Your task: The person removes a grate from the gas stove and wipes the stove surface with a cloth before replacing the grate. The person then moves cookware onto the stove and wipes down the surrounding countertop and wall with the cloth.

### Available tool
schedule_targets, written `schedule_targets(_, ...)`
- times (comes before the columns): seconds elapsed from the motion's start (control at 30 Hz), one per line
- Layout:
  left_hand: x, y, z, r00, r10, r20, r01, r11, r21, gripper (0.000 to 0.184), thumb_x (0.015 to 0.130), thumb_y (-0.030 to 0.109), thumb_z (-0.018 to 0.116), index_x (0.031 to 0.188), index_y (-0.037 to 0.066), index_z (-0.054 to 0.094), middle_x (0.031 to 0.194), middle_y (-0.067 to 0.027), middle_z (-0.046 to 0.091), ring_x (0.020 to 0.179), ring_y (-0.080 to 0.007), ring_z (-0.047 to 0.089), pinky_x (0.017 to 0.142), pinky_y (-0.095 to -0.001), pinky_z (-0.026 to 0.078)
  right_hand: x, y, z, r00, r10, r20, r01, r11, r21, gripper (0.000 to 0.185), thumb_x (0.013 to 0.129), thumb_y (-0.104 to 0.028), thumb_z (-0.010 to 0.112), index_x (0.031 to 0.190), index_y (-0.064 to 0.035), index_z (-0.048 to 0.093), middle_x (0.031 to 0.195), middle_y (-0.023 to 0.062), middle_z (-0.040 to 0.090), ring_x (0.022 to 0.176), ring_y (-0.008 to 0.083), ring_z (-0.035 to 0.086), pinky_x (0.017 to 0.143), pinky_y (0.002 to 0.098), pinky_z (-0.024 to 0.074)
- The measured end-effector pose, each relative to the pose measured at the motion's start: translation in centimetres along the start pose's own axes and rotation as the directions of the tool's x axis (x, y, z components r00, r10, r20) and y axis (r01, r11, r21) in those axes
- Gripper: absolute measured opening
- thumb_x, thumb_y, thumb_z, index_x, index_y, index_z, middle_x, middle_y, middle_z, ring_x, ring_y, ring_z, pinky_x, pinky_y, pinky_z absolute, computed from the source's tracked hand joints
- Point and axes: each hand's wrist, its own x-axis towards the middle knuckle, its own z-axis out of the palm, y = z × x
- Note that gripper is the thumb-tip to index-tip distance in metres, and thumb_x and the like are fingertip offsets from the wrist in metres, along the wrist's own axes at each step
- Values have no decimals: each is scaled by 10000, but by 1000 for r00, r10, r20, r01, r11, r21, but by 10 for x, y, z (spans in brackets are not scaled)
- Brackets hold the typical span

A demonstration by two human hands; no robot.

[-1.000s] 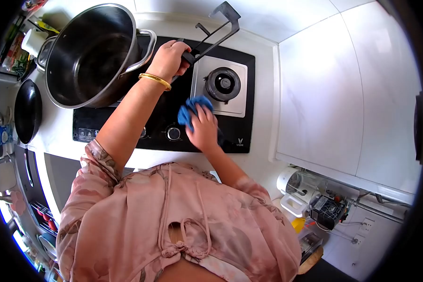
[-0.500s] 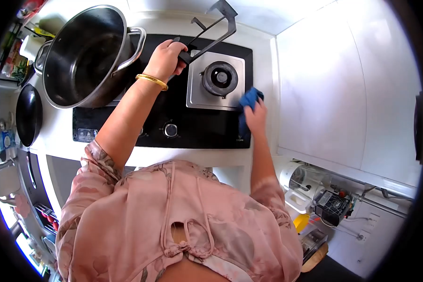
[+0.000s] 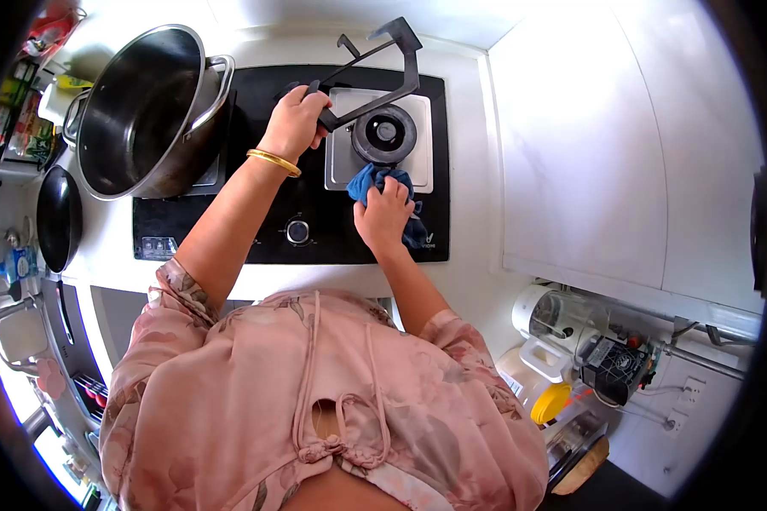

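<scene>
Raised over the black glass stove [image 3: 256,213], my left hand [image 3: 298,122] is closed round a black metal pot rack [image 3: 407,64]. The rack tilts above the right burner [image 3: 384,134], which sits on a square steel plate [image 3: 339,162]. My right hand [image 3: 384,213] presses a crumpled blue cloth [image 3: 366,180] onto the front edge of that plate, its fingers curled over the cloth. A round knob [image 3: 297,231] lies left of my right hand.
A large steel pot [image 3: 145,115] covers the stove's left side. Farther left lies a black pan [image 3: 59,219] with its handle toward me. White wall panels [image 3: 579,153] rise at the right. A blender jug [image 3: 562,328] stands at the lower right.
My right hand swept the cloth right to the stove's edge, then back left to the burner plate. My left hand still holds the rack, slightly lower than before.
</scene>
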Motion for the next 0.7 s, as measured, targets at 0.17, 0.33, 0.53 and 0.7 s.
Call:
schedule_targets(0.17, -3, -3, -3, 999, 32, 3, -32, 999, 8, 184, 878, 185, 479, 883, 26, 570, 613, -61, 520, 435, -121, 498, 385, -232, 360, 27, -21, -4, 973, 133, 191, -142, 989, 32, 247, 717, -284, 649, 850, -76, 657, 1071, 129, 484, 1033, 324, 452, 792, 511, 385)
schedule_targets(0.33, -2, -1, -8, 1000, 10, 5, -10, 1000, 22, 215, 853, 190, 491, 863, -8, 574, 601, -83, 532, 426, -143, 511, 390, -259, 400, 3, 2, -4, 993, 113, 31, -113, 994, 0, 259, 699, -302, 671, 874, -111, 662, 1004, 90, 482, 1010, 289, 457, 779, 476, 384)
schedule_targets(0.53, 1, -9, 6, 998, 55, 24, -56, 998, 24, 215, 840, 191, 497, 835, -15, 559, 577, -87, 532, 434, -143, 531, 375, -263, 405, 23, -13, 2, 993, 31, 113, -34, 999, 24, 300, 694, -303, 666, 927, -113, 664, 989, 85, 502, 996, 295, 467, 776, 478, 386)
schedule_targets(0.7, 7, -25, 21, 983, 177, 38, -181, 940, 289, 241, 833, 182, 483, 839, -50, 549, 635, -220, 579, 552, -332, 601, 531, -400, 482, -37, 57, -8, 984, 167, 56, -169, 985, 20, 317, 701, -300, 648, 940, -92, 659, 1109, 115, 514, 1061, 346, 449, 816, 524, 384)
